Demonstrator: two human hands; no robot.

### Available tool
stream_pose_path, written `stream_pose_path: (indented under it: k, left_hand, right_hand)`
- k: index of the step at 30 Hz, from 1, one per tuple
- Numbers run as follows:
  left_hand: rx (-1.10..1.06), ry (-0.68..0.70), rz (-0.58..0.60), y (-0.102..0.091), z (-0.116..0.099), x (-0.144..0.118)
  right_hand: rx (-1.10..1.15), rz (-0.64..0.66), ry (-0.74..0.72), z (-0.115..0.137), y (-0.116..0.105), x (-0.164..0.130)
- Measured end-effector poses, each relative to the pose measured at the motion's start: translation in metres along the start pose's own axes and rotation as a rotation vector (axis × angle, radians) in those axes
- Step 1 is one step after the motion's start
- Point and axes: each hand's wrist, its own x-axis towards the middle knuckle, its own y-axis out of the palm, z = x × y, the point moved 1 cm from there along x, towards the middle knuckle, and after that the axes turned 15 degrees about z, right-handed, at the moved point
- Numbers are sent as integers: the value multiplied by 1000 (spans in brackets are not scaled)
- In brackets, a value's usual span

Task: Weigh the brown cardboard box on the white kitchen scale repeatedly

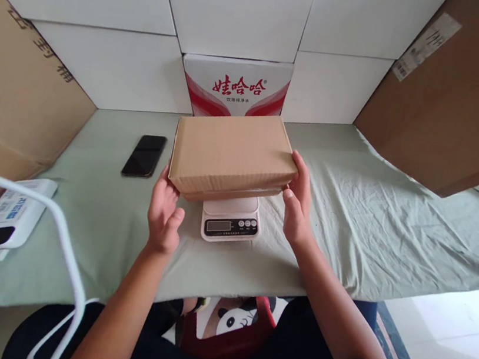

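Observation:
A brown cardboard box is held level between my two hands, above a small white kitchen scale. My left hand supports the box's left end, with its fingers under the lower corner and the thumb apart. At the right end, my right hand grips the front corner between fingers and thumb. The box covers most of the scale's weighing plate; I cannot tell whether they touch. The scale's display looks blank, with buttons to its right.
A black phone lies left of the box. A white power bank with a white cable is at the left. Large cardboard panels flank the green cloth. White boxes and a red-and-white carton stand behind.

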Motion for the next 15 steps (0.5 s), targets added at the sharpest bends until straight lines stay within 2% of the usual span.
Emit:
stream_pose_path:
  k: [3,8,15]
  left_hand:
    - [-8,-48,-8,3,-5,1]
    - [-29,-106,-31,6,-14,0]
    - [-33,-135,-38,7,-18,-4]
  right_hand:
    - [-40,-38,6,-4,3,-5]
    - [-113,-22,-3,-9,5,-9]
    - [-146,-31,46,-3,6,-8]
